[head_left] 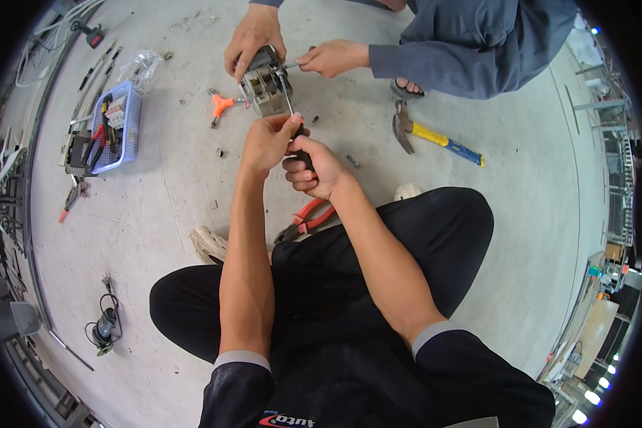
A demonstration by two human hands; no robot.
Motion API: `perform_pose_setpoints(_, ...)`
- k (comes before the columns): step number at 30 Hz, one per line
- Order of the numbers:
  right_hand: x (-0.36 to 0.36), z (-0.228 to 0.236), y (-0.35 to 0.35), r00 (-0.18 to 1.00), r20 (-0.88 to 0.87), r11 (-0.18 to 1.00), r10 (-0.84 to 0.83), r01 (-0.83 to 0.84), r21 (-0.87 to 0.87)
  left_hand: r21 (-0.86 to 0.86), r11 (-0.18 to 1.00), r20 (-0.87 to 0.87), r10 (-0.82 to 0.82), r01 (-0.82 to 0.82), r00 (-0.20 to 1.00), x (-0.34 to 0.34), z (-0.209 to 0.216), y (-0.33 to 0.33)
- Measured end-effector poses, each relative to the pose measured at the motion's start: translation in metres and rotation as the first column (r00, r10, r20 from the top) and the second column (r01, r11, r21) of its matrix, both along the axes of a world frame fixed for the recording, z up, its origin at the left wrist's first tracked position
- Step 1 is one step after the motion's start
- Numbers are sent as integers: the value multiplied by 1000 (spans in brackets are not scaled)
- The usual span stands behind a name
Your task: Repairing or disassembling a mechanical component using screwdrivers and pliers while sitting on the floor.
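My right hand (319, 168) is wrapped round the black handle of a screwdriver (306, 158). My left hand (267, 143) pinches the same screwdriver higher up, where handle meets shaft. From there the thin shaft runs up to a boxy grey part with open slots (265, 84), which looks like an electrical component. Where exactly the tip sits cannot be made out. Across from me, another person's hand (255, 39) presses down on top of this part. That person's other hand (335, 57) grips a thin metal piece against its side.
Red-handled pliers (305, 218) lie between my legs. A claw hammer (439, 135) rests at right, an orange three-armed wrench (222, 106) left of the grey part. Farther left are a blue tool basket (129, 130) and a corded power tool (106, 325). Small metal bits dot the floor.
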State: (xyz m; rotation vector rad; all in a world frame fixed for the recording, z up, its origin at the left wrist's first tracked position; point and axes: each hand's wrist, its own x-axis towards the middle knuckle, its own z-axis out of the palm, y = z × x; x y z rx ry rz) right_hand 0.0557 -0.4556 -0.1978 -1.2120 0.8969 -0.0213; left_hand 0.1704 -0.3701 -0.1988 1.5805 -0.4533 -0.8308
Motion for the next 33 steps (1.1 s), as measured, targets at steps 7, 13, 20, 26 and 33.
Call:
perform_pose_setpoints(7, -3, 12, 12, 999, -41, 1000, 11, -11, -17, 14, 995, 144, 91, -94, 985, -14, -25, -14)
perform_pose_setpoints(13, -6, 4, -6, 993, -109, 996, 38, -47, -79, 230, 970, 160, 47, -84, 986, -16, 10, -18)
perform_pose_setpoints(20, -5, -12, -18, 974, 227, 593, -14, -175, 786, 65, 998, -110, -13, 20, 994, 4, 0, -1)
perform_pose_setpoints(26, -1, 8, -1, 990, 56, 965, -129, 112, 235, -68, 996, -190, 46, -60, 981, -3, -22, -6)
perform_pose_setpoints(33, -8, -16, 8, 1000, -26, 723, -9, -12, -691, 25, 992, -136, 124, -121, 983, -16, -7, -15)
